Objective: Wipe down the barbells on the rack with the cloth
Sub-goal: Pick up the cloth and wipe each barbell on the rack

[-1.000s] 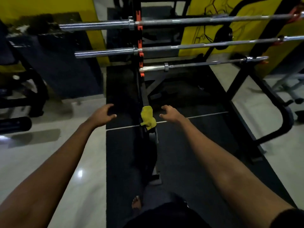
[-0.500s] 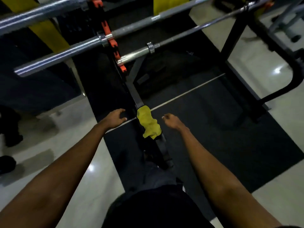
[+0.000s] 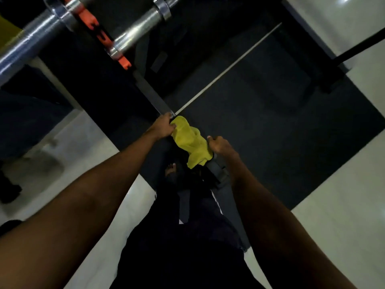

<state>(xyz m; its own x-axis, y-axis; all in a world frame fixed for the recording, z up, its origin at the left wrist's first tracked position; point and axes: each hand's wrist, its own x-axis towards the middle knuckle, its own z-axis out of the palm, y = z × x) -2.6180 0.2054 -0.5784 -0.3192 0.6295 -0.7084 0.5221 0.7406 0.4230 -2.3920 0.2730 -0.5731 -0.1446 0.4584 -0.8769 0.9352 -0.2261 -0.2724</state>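
Cloth (image 3: 190,142) over rack beam (image 3: 152,94) — left grip (image 3: 164,127) and right grip (image 3: 218,144) clutch its opposite edges, barbells (image 3: 137,32) well apart.

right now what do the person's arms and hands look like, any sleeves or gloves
The left forearm and right forearm are bare: no sleeves, watch or bands show. The left hand and right hand wear no gloves, and no rings are visible.
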